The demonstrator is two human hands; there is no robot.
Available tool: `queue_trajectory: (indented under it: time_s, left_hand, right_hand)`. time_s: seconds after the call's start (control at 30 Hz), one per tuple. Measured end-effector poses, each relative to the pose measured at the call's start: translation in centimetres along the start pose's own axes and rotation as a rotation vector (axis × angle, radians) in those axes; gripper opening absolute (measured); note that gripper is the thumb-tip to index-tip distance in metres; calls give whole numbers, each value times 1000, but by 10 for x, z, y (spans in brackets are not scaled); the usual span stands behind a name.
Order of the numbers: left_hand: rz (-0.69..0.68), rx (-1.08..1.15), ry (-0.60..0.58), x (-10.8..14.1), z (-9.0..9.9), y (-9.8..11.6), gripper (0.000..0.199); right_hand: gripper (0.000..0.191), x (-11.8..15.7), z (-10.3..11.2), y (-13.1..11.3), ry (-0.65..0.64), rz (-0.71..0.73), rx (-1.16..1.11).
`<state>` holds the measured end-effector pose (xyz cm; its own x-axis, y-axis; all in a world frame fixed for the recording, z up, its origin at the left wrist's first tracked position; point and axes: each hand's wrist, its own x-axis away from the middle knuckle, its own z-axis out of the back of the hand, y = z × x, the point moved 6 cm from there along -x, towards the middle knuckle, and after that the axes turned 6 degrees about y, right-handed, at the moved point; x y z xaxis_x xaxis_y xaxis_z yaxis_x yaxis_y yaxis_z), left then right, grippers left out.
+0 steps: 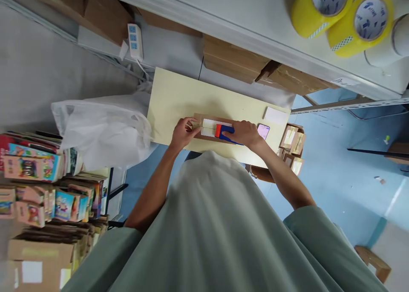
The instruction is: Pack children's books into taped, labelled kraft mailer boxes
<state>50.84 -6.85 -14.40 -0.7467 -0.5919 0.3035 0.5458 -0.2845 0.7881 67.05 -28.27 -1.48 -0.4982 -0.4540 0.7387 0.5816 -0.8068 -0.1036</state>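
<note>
Floor (338, 172) in blue spreads widest, off to your right and under everything. Shelf (230, 15) in pale grey crosses above your workspace. Your worktop (182, 93), a cream board, sits slightly askew just in front of your body. Left of it bulges a white plastic bag (105, 132), touching its end; beyond the bag, stacked books (35, 168) with colourful covers reach down your left side. Cardboard boxes (234, 59) stand along the far side of the worktop, beneath the shelf.

Flat on the worktop, near the edge closest to you, lies a brown cardboard piece (197, 134). Your right hand (247, 133) lies over its right part, the grip closed around a blue-and-red object (218, 131) whose red end points towards your other hand. Your left hand (184, 132) is at the cardboard's left end, the grip part-way open, thumb and forefinger spread; you cannot tell from here whether they pinch the edge. On the shelf at upper right are yellow tape rolls (340, 17). A power strip (135, 40) is beyond the worktop's far left corner. Smaller things come last: a white panel (209, 122) on the cardboard between your hands, and a phone (263, 131), screen lit, just beside your right wrist.
</note>
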Motion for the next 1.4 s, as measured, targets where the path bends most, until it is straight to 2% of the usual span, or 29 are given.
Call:
queue_trajectory:
  time_s: [0.1,0.23,0.43,0.53,0.67,0.77,0.87,0.97,1.17,1.4]
  left_hand:
    - [89,-27,138,5,-7,0,28]
    - [142,13,209,5,-14,-1,32]
    - [247,44,289,5,-11,-8,45]
    - [268,39,269,5,-11,-8,42]
    - [254,14,252,6,-10,-6,35]
    - [242,-12,263,6,-10,-4,33]
    - [231,-20,265,5,-9,0,31]
    - [224,-27,258,6,-9,4,31]
    - [232,-66,257,5,-5,7,31]
    - [240,-66,268,8,-7,7,32]
  right_hand:
    - [58,-3,-3,0,17,23,-9]
    - [56,-4,-5,1,38,46,-11]
    - [55,6,5,11,3,139,-65]
    - [58,17,14,35,2,142,-63]
    - [66,36,20,89,-55,91,-67]
    - [70,46,18,128,-101,66,-108]
    - [71,44,8,147,-100,42,-121]
    - [72,30,-7,146,-48,-2,-47]
    - [65,-1,-41,126,2,-68,-24]
    - [54,2,-62,105,98,-53,-65]
